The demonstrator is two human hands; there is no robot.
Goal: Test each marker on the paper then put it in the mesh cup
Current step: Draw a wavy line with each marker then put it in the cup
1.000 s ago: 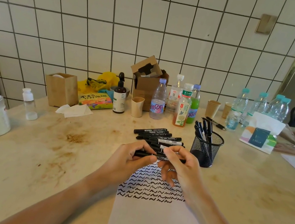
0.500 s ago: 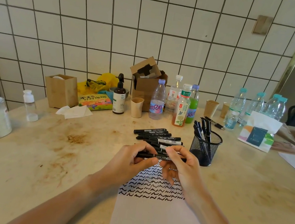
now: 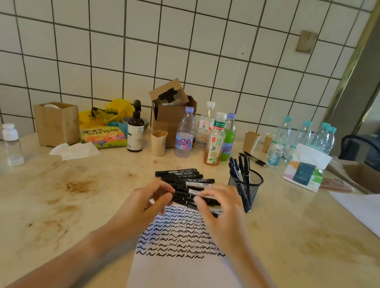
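Black marker seems pinched between left hand and right hand, both blurred; their fingers hide its ends above the scribbled paper.

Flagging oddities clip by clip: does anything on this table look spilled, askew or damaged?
Yes. Brown rust-like stains blotch the beige marble tabletop left of the hands. The brown cardboard box at the tiled wall stands torn open, its flap tilted. A crumpled white tissue lies loose beside the wooden box.

Two bare forearms, no sleeves in view; left hand, right hand
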